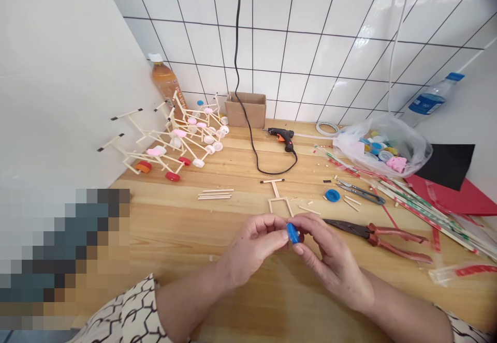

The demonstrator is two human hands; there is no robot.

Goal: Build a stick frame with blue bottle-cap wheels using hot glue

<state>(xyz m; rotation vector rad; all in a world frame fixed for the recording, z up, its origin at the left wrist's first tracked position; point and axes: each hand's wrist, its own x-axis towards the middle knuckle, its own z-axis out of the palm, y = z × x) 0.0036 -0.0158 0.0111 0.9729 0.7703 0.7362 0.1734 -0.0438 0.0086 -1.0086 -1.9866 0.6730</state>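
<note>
A small blue bottle cap (293,233) is pinched between the fingertips of both hands over the wooden table (217,260). My left hand (254,247) closes on it from the left, my right hand (330,260) from the right. Just beyond the hands lies a small frame of wooden sticks (278,198). Another blue cap (333,195) rests on the table to its right.
Red-handled pliers (382,234) and small scissors (361,192) lie at right, beside long chopstick packets (419,203). A plastic bag of caps (382,149), a glue gun (282,137), a cardboard box (246,109), loose sticks (215,194) and several stick-and-cap models (182,136) stand farther back.
</note>
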